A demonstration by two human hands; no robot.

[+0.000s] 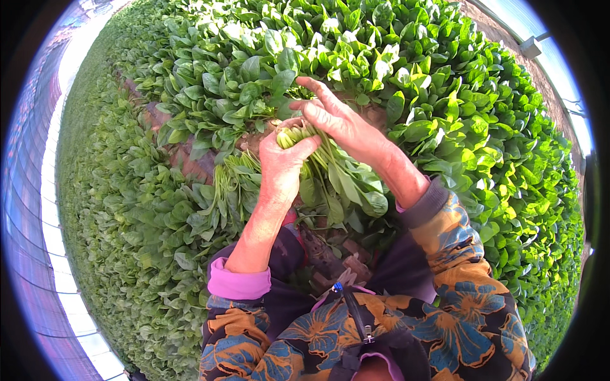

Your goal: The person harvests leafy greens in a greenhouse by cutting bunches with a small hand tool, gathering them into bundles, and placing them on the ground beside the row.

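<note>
My left hand (284, 155) is closed around the stem ends of a bunch of leafy greens that look like spinach (333, 174). The leaves hang down to the right, below my right hand. Fingers spread, my right hand (329, 112) is at the top of the bunch, close to the cut stem ends; whether it touches them is hard to tell. Left of my left wrist lies another pile of picked greens (228, 178), stems upward.
Dense rows of growing leafy greens (457, 124) surround me on both sides and ahead. Bare soil (190, 162) shows in a strip at the left. A greenhouse wall (33, 190) curves along the far left, and a dirt path (553, 85) runs at the right edge.
</note>
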